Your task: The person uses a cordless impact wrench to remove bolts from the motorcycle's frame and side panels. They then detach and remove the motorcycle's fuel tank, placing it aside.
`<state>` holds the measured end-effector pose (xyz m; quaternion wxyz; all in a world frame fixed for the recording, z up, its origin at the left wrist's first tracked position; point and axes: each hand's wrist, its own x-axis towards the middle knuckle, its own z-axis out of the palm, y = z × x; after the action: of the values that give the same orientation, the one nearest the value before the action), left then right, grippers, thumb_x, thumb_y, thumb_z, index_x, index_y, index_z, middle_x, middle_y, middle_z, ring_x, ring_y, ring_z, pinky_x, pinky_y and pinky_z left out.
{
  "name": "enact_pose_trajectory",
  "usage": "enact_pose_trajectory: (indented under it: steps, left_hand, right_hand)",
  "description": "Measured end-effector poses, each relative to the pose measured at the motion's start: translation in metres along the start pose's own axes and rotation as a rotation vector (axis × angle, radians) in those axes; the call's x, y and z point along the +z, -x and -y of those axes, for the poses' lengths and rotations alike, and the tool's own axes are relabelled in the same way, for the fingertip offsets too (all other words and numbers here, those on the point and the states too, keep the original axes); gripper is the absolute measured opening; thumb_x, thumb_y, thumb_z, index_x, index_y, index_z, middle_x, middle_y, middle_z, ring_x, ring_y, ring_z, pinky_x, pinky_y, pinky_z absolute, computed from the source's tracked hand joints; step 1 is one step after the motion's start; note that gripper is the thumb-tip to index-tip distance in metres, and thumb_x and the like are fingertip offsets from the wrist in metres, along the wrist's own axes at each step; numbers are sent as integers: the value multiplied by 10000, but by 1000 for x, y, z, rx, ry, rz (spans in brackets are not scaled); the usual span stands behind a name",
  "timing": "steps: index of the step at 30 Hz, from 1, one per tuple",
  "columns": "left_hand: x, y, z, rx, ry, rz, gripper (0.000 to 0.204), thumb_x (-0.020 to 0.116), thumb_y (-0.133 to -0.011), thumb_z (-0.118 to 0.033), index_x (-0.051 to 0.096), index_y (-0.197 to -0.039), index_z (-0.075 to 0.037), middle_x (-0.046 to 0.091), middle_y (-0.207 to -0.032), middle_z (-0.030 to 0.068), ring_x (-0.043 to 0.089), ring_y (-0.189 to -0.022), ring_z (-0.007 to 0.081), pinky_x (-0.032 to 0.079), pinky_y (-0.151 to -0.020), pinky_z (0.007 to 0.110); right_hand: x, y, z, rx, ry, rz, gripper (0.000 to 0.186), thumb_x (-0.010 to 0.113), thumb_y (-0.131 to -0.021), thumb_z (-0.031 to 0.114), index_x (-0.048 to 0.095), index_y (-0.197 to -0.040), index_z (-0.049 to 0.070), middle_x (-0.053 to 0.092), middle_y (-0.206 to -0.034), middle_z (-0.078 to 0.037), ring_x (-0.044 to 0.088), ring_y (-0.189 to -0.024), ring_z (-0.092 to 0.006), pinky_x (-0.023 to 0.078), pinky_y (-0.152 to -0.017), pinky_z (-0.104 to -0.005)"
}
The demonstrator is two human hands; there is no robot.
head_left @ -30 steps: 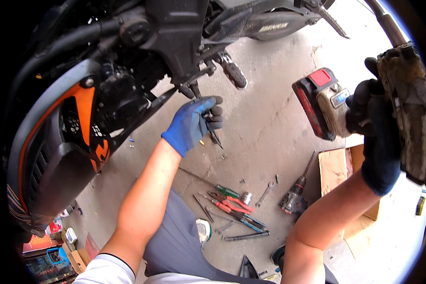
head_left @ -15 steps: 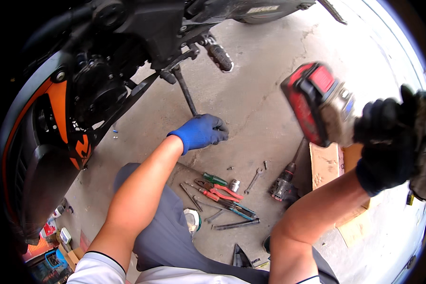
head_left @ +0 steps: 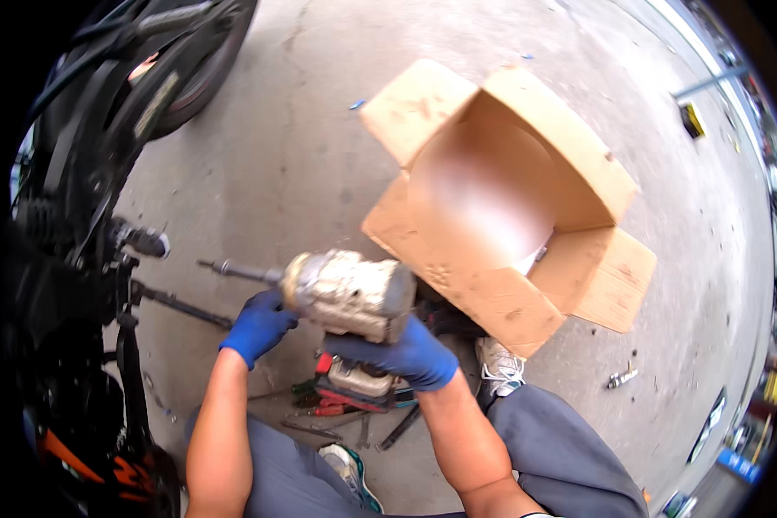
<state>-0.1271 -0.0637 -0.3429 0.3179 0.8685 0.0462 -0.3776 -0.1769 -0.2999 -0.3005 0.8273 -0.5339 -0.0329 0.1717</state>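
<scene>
In my right hand, gloved in blue, is a worn cordless impact wrench, gripped by its handle. Its long bit points left toward the motorcycle, and its red and black battery end hangs below the hand. My left hand, also in a blue glove, is beside the nose of the wrench. Its fingers are curled together; whatever they hold, if anything, is hidden. The motorcycle's side stand reaches the floor just behind the left hand.
An open cardboard box stands right of the wrench, its inside blurred. Red-handled pliers and other hand tools lie on the concrete between my feet, partly covered by the wrench. A small metal part lies at right.
My view has turned right, bringing the whole box in. The impact wrench has come from the far right to in front of me, near my left hand.
</scene>
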Motion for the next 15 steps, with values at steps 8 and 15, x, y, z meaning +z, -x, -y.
enact_pose_trajectory:
  steps: [8, 15]
  left_hand:
    - [15, -23, -39, 84, 569, 47, 259, 607, -847, -291, 616, -934, -47, 611, -744, 45, 582, -627, 134, 460, -521, 269]
    - [13, -21, -42, -5, 528, 68, 230, 572, -867, -256, 602, -881, -28, 581, -682, 45, 543, -568, 122, 429, -505, 259]
  right_hand:
    - [-14, 17, -25, 189, -246, -140, 485, 730, -764, 47, 558, -1217, 54, 614, -1069, -24, 562, -928, -94, 489, -805, -271]
    - [-17, 14, -50, 215, -317, -195, 367, 718, -802, 109, 571, -1134, 51, 596, -856, 3, 539, -676, -56, 455, -567, -234]
